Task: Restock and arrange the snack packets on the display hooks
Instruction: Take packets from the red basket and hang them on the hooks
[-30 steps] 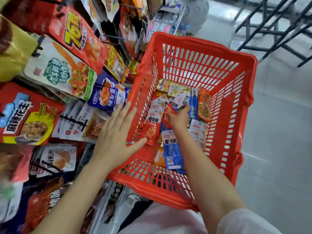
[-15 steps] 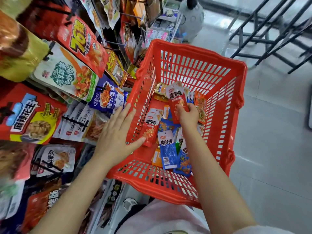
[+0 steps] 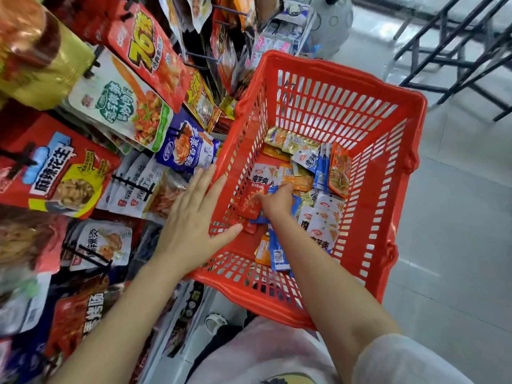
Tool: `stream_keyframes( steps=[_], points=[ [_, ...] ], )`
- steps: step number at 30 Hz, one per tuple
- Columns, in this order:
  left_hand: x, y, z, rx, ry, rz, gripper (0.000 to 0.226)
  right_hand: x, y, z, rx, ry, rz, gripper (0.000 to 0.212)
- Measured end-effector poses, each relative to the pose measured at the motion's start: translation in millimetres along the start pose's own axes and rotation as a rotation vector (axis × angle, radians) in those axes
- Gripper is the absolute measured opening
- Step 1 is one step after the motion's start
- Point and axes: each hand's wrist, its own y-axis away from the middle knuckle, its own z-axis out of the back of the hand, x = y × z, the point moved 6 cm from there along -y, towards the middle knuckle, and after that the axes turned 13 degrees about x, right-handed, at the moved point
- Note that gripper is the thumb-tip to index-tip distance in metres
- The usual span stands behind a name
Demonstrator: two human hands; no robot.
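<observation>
With our left hand (image 3: 194,217) lying flat against the red basket (image 3: 393,173), our right hand (image 3: 277,202) is grasping a red packet (image 3: 253,198) mid-frame, risking dragging neighbouring packets out.

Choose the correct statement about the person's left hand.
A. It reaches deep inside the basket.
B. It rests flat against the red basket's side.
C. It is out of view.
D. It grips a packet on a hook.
B: the left hand lies with straight fingers against the outer wall of the red basket, holding nothing.

A black metal frame (image 3: 454,48) stands on the pale tiled floor (image 3: 457,217) at upper right.
</observation>
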Motion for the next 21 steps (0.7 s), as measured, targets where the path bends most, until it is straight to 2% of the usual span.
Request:
stream_keyframes(
  steps=[2, 4, 7, 11, 13, 15, 19, 21],
  points=[
    [0, -1, -1, 0.001, 0.003, 0.006, 0.093, 1, -2, -4, 0.005, 0.019, -0.023, 0.07],
    [1, -2, -1, 0.001, 0.0, 0.009, 0.094, 4, -3, -9, 0.04, 0.114, -0.008, 0.043],
    [1, -1, -2, 0.004, -0.009, 0.014, 0.094, 8, -5, -15, 0.103, 0.202, 0.0, 0.038],
    [0, 0, -1, 0.011, -0.003, 0.013, 0.093, 29, 0, 11, 0.246, 0.052, 0.107, 0.012],
    [1, 0, -1, 0.011, 0.001, 0.013, 0.093, 44, 7, 33, 0.312, 0.087, 0.192, 0.01],
    [1, 1, -1, 0.005, 0.005, 0.008, 0.093, 47, 9, 45, 0.329, 0.228, 0.193, 0.02],
    [0, 4, -3, 0.002, -0.02, 0.002, 0.092, 28, -2, 36, 0.36, 0.688, 0.087, 0.08],
    [0, 5, -4, 0.01, -0.026, 0.008, 0.093, 21, -3, 27, 0.348, 0.809, 0.064, 0.096]
  ],
)
